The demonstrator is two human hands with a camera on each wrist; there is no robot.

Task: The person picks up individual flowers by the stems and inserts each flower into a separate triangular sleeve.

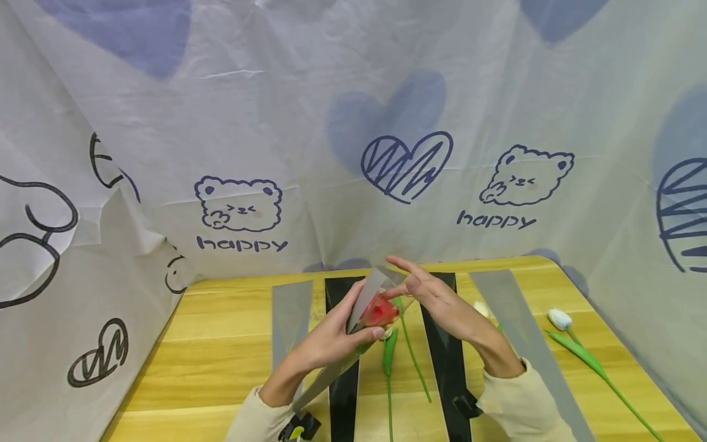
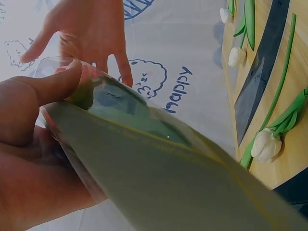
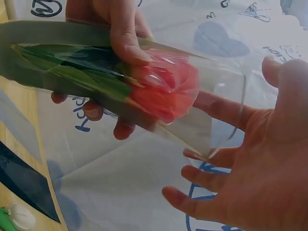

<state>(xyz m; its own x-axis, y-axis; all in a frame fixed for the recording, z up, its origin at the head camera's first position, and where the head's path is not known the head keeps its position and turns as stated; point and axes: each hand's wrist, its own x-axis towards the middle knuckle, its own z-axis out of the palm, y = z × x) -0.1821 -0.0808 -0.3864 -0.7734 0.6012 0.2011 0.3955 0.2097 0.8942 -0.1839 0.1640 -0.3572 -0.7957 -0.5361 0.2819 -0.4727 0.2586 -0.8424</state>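
My left hand (image 1: 330,336) grips a flower sleeve (image 3: 72,34), grey on one side and clear on the other, with the thumb across its clear face. Inside it is a pink-red flower (image 3: 171,89) with green leaves (image 3: 79,70), its bloom near the sleeve's wide mouth. My right hand (image 1: 448,310) is at that mouth, fingers spread and extended. In the right wrist view its index finger reaches to the bloom through or behind the clear film; I cannot tell which. The sleeve's narrow end points down toward my left forearm in the head view.
On the wooden table (image 1: 226,344) lie black sleeves (image 1: 442,344) and grey sleeves (image 1: 291,313). White tulips with green stems lie in the middle and to the right, one white tulip (image 1: 560,319) near the right edge. A printed cloth (image 1: 309,153) hangs behind the table.
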